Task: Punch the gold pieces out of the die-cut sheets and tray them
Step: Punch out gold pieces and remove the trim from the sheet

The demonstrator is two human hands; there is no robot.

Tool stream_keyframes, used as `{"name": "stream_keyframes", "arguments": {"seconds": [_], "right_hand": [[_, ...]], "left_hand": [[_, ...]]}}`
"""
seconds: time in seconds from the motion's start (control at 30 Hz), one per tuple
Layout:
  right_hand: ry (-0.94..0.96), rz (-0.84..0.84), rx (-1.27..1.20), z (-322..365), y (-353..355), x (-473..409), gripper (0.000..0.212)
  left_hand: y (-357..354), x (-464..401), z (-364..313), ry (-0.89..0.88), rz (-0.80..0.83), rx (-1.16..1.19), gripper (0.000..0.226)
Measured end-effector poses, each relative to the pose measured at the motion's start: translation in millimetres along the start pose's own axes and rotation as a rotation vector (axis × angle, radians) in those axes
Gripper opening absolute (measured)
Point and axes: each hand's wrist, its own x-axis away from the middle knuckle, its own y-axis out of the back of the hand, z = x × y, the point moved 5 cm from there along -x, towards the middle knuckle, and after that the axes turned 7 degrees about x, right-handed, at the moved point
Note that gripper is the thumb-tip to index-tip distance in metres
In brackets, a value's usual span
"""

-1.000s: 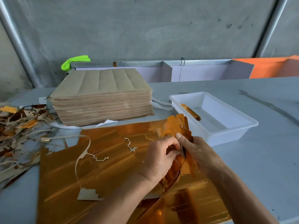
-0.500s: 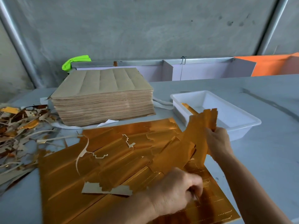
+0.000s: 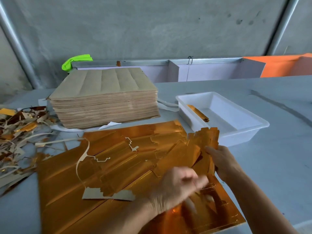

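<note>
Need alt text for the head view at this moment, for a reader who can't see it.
A person's right hand grips a fanned bundle of punched gold foil pieces above shiny gold die-cut sheets on a grey table, while the blurred left hand hovers over the sheets. Behind are a white plastic tray holding a few gold pieces, a tall brown sheet stack and scrap trimmings at left.

A packaging workshop: bare concrete wall [image 3: 152,27], tall stack of card sheets [image 3: 104,98], offcut scraps [image 3: 18,132] at the table's [image 3: 270,166] left edge.
</note>
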Motion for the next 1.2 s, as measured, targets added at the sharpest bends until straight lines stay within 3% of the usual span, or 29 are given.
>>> {"name": "stream_keyframes", "arguments": {"seconds": [0.07, 0.13, 0.2, 0.27, 0.4, 0.57, 0.7, 0.8, 0.9, 1.03, 1.13, 1.2], "right_hand": [[0.012, 0.046, -0.046, -2.1, -5.4, 3.0, 0.023], [0.031, 0.114, -0.086, -2.4, -11.2, 5.5, 0.026], [0.052, 0.152, -0.104, -1.2, -14.6, 8.1, 0.029], [0.08, 0.167, -0.127, 0.6, -16.9, 10.8, 0.03], [0.129, 0.214, -0.221, 3.6, -26.5, 17.9, 0.027], [0.281, 0.234, -0.163, 11.3, -42.3, 24.9, 0.034], [0.339, 0.07, 0.009, 16.3, -49.7, 21.5, 0.015], [0.202, -0.085, -0.171, 7.3, -45.2, 14.1, 0.012], [0.131, -0.162, -0.383, 1.4, -38.5, 10.5, 0.013], [0.064, -0.252, -0.536, 3.6, -24.1, 8.6, 0.012], [0.115, -0.376, -0.646, 16.2, 2.6, 6.4, 0.009], [0.215, -0.342, -0.619, 30.9, 13.9, 4.6, 0.015]], "left_hand": [[25.0, -9.1, 7.1, 0.028, -0.354, -0.02, 0.045], [49.9, -16.0, 9.5, 0.06, -0.63, -0.388, 0.026], [63.9, -26.4, 15.9, 0.132, -0.653, -0.626, 0.042], [71.4, -35.8, 28.5, 0.271, -0.579, -0.531, 0.055], [77.4, -40.9, 32.5, 0.197, -0.642, -0.328, 0.008], [80.8, -38.9, 36.6, 0.214, -0.811, 0.029, 0.003], [75.9, -38.9, 25.9, 0.117, -0.732, -0.007, 0.005], [70.9, -32.2, 21.7, -0.002, -0.638, -0.096, 0.014], [64.5, -25.6, 35.4, 0.048, -0.52, -0.265, 0.033], [58.1, -25.3, 52.7, 0.059, -0.419, -0.326, 0.032], [63.2, -29.3, 57.7, 0.051, -0.349, -0.451, 0.021], [64.9, -30.9, 59.2, 0.08, -0.29, -0.481, 0.022]]}}
